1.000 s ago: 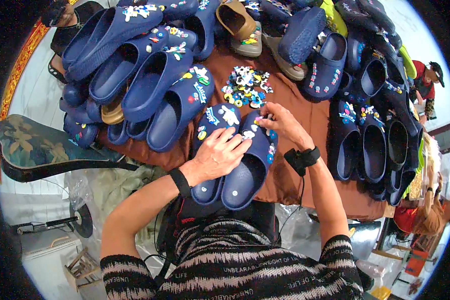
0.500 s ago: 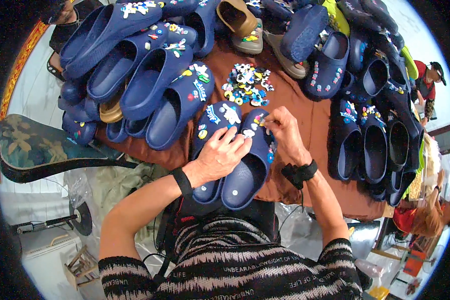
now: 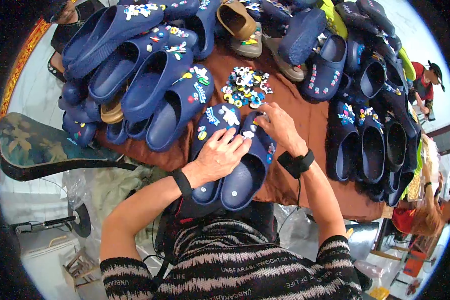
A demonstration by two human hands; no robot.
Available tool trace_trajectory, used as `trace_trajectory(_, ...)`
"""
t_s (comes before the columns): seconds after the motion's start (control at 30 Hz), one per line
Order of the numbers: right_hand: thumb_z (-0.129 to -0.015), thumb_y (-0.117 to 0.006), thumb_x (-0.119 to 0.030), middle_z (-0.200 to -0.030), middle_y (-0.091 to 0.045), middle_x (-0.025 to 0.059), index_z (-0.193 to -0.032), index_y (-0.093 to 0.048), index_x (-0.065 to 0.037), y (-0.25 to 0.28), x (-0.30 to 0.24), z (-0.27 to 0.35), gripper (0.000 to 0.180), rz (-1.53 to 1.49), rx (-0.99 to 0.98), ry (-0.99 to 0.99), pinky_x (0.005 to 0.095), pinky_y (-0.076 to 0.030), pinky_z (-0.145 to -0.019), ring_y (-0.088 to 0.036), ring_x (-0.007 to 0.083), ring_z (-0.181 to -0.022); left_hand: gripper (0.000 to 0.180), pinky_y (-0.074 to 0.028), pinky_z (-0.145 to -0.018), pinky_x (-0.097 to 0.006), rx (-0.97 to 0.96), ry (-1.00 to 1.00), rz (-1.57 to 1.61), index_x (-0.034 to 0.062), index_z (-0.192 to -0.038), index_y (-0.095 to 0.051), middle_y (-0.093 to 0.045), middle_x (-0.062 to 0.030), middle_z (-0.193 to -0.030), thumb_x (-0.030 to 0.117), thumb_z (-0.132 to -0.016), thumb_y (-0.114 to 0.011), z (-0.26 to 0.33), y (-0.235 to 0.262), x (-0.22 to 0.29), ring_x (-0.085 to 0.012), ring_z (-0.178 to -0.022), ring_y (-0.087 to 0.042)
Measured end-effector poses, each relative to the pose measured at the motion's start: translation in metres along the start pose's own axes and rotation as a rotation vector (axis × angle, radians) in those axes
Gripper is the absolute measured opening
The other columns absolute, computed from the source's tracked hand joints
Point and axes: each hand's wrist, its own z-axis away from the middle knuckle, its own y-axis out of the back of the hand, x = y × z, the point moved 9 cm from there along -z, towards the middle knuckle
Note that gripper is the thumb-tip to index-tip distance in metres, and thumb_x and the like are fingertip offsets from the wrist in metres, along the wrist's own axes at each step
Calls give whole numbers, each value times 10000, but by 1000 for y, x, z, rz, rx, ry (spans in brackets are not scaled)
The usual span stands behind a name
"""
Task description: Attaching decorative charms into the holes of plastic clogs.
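Note:
Two navy clogs rest side by side at the table's near edge, toes pointing away: the left clog [image 3: 216, 114] and the right clog [image 3: 245, 175]. White, yellow and blue charms sit on their uppers. My left hand [image 3: 216, 156] is closed over the inner sides of both clogs, its fingertips by a white charm [image 3: 248, 134]. Above the right clog's toe, my right hand [image 3: 281, 129] has bent fingers, thumb and forefinger close together; whatever lies between them is hidden. Just beyond is a pile of small colourful charms [image 3: 246, 86] on brown cloth.
Navy clogs are heaped at the left [image 3: 157, 90] and right [image 3: 345, 142] of the brown cloth [image 3: 305, 145]. A brown clog [image 3: 237, 20] lies at the back. A camouflage-patterned seat [image 3: 40, 145] stands at left. People [image 3: 425, 87] are at the far right.
My right hand has moved left and slightly forward, from the right clog's outer side to over its toe, covering charms there. My left hand stays in place on the clogs.

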Motion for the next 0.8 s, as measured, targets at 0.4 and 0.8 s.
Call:
trace_trajectory(0.4,-850,-708,-180,-946,-690,182,-992,-629,-68,-4,-2,10,197,47,3,35,512,-548,-752,-682,392,-905,462,-464,-989,-441,9,-7,12,67,-1236,-629,-643,-100,-1117,197,-799,-709,-2,-1,1,-297,-1140,-585)
trace_trajectory(0.8,-903,-691,-205,-986,-697,217,-1168,-671,-33,52,-3,-45,317,-123,431,259,474,-548,-812,-691,386,-931,448,-467,-992,-444,25,10,12,74,-1260,-625,-650,-98,-1122,202,-834,-683,0,0,-2,-300,-1150,-586)
